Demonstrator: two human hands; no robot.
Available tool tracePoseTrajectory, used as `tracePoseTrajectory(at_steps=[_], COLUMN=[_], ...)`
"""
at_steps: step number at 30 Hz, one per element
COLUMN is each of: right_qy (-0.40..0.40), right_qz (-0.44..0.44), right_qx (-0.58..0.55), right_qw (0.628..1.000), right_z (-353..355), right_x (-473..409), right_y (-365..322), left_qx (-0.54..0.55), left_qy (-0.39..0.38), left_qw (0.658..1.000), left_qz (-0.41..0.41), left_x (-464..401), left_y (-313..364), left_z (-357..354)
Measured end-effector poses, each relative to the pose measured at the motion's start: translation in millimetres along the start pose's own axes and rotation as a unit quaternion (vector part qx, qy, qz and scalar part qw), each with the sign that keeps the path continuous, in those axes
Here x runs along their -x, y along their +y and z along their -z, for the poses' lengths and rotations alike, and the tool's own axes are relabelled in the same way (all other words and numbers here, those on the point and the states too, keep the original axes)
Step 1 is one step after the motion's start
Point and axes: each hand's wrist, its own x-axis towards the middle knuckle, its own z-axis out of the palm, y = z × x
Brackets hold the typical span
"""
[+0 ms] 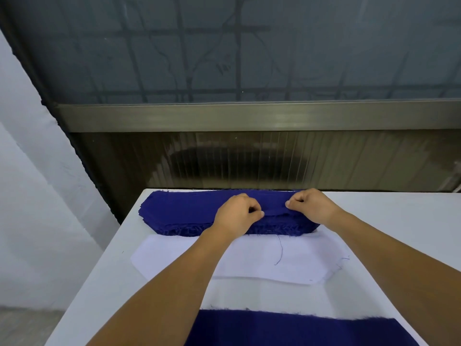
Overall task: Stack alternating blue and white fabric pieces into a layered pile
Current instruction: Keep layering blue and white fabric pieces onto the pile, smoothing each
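Mid-frame, at the table's [104,283] far edge, lies the blue pile [184,211]. Both hands rest on it with fingers curled: the left hand [237,213] and right hand [311,204] each pinch its top piece. White pieces [249,260] lie just below; another blue piece [287,330] lies at bottom.

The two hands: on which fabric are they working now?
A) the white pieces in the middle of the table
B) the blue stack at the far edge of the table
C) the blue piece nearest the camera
B: the left hand and the right hand both pinch the top of the far blue stack, beyond the white pieces.
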Motion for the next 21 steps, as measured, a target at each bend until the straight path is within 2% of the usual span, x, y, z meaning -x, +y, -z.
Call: tracePoseTrajectory(at_steps=[9,12,17,21], right_qy=[-0.006,-0.003,0.026,0.068], right_qz=[-0.008,-0.011,0.062,0.137], right_qx=[-0.009,-0.005,0.083,0.224], right_qw=[1.0,1.0,0.994,0.963], right_z=[-1,-1,-14,-29], right_x=[1,1,10,12], right_y=[0,-1,-11,-18], left_qx=[0.012,-0.014,-0.052,-0.049], left_qy=[-0.015,-0.01,0.018,0.025], left_qw=[1.0,0.999,0.998,0.998], left_qz=[0.024,0.029,0.022,0.024], left_x=[-5,-6,-5,-2], left_y=[1,3,4,-1], left_z=[2,2,-2,0])
